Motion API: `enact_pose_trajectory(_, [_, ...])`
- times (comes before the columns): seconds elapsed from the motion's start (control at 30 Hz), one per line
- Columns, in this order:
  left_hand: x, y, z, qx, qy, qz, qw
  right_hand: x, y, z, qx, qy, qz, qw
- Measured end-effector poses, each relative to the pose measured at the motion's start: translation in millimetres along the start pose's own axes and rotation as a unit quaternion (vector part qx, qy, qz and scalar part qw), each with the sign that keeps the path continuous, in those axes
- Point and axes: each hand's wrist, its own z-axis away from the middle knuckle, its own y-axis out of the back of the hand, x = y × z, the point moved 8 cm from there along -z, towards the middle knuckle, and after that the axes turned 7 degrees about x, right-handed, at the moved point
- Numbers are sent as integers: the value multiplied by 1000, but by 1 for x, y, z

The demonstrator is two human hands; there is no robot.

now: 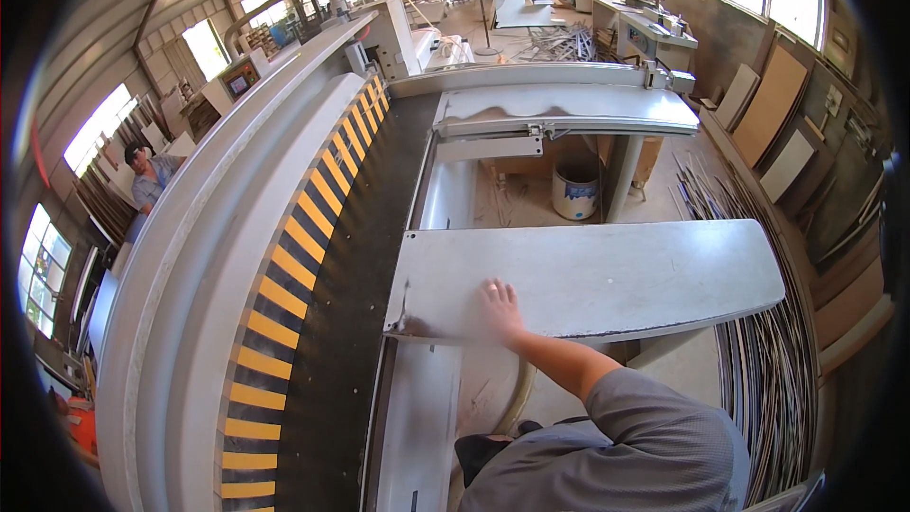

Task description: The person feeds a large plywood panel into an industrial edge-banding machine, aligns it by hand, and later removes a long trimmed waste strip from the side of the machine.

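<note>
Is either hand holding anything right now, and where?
Nothing is gripped. One hand lies flat, fingers spread, on the pale grey flat panel near its front edge. The other hand is out of view.

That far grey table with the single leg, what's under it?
Under the far grey table stands a white and blue bucket on a dusty floor, beside the table's grey leg. The tabletop hides anything farther back.

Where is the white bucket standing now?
The white bucket stands on the floor at upper centre, under the far grey table, beside its leg.
</note>
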Motion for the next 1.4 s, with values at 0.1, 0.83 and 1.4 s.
enact_pose_trajectory(0.1, [1,-7,0,2,-1,-2,1000,1,0,1,-2,1,0,1000])
enact_pose_trajectory(0.83, [-16,-18,-3,14,-3,-19,1000,-2,0,1,-68,-22,-14,997])
enact_pose_trajectory(1.4, [-15,-5,-3,26,-9,-35,999,2,-7,-1,-32,-14,-8,999])
